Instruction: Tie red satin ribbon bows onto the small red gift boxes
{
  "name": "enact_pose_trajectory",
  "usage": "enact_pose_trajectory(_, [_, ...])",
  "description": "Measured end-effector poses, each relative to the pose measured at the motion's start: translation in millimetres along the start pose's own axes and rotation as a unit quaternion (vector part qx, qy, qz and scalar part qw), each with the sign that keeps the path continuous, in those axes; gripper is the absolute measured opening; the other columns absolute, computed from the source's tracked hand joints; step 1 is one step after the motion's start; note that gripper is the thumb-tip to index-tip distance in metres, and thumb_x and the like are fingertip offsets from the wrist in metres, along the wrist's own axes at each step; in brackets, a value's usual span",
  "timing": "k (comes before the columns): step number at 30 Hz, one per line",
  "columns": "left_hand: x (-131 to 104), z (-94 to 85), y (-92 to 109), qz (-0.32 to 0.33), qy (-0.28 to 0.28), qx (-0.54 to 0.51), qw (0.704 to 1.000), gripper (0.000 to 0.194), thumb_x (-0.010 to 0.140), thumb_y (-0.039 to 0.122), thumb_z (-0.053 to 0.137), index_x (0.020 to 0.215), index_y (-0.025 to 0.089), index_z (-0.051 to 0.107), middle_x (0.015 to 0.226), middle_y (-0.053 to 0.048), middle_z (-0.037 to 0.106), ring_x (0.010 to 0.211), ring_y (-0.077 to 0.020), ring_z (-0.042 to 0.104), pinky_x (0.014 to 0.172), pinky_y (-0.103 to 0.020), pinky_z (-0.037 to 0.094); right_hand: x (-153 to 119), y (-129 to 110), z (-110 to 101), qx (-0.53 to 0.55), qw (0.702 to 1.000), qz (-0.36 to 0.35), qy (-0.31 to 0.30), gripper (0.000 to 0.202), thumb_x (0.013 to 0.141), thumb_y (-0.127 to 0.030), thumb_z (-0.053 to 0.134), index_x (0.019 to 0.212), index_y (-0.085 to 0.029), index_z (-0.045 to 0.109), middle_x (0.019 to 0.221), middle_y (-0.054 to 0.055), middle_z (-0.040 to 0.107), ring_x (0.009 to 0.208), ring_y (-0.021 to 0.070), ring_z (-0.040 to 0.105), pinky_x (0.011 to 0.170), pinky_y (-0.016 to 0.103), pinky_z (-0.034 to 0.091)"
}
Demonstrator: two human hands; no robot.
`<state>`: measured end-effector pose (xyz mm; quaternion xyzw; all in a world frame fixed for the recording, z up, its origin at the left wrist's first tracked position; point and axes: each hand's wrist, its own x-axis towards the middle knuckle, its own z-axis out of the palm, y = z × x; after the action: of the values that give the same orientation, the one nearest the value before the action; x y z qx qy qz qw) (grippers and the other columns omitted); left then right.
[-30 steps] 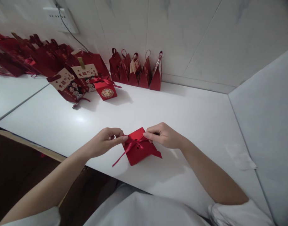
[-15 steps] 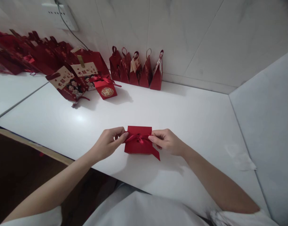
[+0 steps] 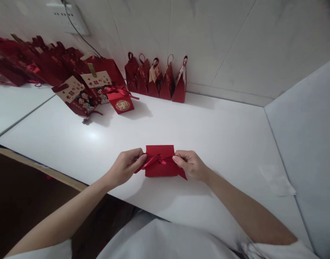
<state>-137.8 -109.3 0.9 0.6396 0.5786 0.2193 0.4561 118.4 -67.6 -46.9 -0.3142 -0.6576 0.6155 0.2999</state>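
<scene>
Your left hand [image 3: 129, 164] pinches one side of the ribbon [image 3: 153, 160] between thumb and fingers; the red box [image 3: 161, 171] is between your hands near the front of the tabletop [image 3: 221, 133], and your right hand [image 3: 191, 164] pinches the ribbon's other side. You seem to be drawing the bow snug, which would call for an even outward pull with the knot centred. The tabletop's front edge passes under your left forearm; bags [image 3: 154, 86] stand well beyond the box; wider room lies rightward, up to the panel [image 3: 310, 122].
</scene>
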Motion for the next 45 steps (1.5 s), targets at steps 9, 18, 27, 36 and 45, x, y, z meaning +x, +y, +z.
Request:
enact_pose_trajectory(9, [4.2, 0.8, -8.7, -0.002, -0.038, -0.077, 0.996, 0.038, 0.097, 0.046, 0.045, 0.073, 0.017, 0.044, 0.059, 0.004, 0.036, 0.052, -0.0080, 0.029, 0.047, -0.021, 0.023, 2.3, 12.7, -3.8, 0.006, 1.000, 0.006, 0.002, 0.044, 0.093, -0.047, 0.051, 0.061, -0.021, 0.035, 0.059, -0.006, 0.032, 0.054, 0.0091, 0.028, 0.052, 0.026, 0.025])
enact_pose_trajectory(18, [12.7, -12.8, 3.3, -0.018, -0.040, -0.057, 0.997, 0.050, 0.095, 0.052, 0.043, 0.067, 0.015, 0.061, 0.066, -0.002, 0.058, 0.065, -0.0133, 0.050, 0.065, -0.027, 0.042, 16.5, -21.6, -22.2, -0.019, 0.999, 0.018, 0.039, 0.039, 0.096, -0.050, 0.049, 0.074, -0.018, 0.057, 0.064, -0.002, 0.051, 0.059, 0.0106, 0.045, 0.057, 0.026, 0.036])
enact_pose_trajectory(27, [2.7, -13.4, 6.8, -0.049, -0.155, -0.074, 0.984, 0.034, 0.081, 0.044, 0.068, 0.066, 0.015, 0.059, 0.061, 0.002, 0.052, 0.058, -0.0103, 0.043, 0.056, -0.024, 0.034, 1.6, -57.6, 19.0, -0.371, 0.879, -0.283, 0.097, 0.018, 0.094, -0.027, 0.056, 0.080, -0.019, 0.065, 0.099, 0.009, 0.067, 0.092, 0.0198, 0.059, 0.081, 0.037, 0.049])
enact_pose_trajectory(36, [7.4, -32.8, 12.1, -0.023, -0.192, -0.084, 0.977, 0.029, 0.091, 0.044, 0.057, 0.083, 0.017, 0.058, 0.076, 0.000, 0.056, 0.072, -0.0132, 0.050, 0.067, -0.025, 0.040, -14.1, -34.3, 46.9, -0.549, 0.733, -0.396, 0.067, 0.031, 0.095, -0.009, 0.050, 0.122, -0.012, 0.063, 0.127, 0.007, 0.068, 0.123, 0.0199, 0.057, 0.113, 0.047, 0.038])
enact_pose_trajectory(45, [33.9, -16.5, 12.0, -0.007, 0.008, -0.046, 0.999, 0.036, 0.088, 0.052, 0.057, 0.079, 0.017, 0.057, 0.070, 0.001, 0.056, 0.065, -0.0122, 0.050, 0.060, -0.025, 0.039, -8.2, -38.7, 67.7, -0.570, 0.755, -0.313, 0.081, 0.048, 0.097, -0.046, 0.048, 0.127, -0.009, 0.060, 0.147, 0.017, 0.049, 0.139, 0.0315, 0.040, 0.117, 0.058, 0.027])
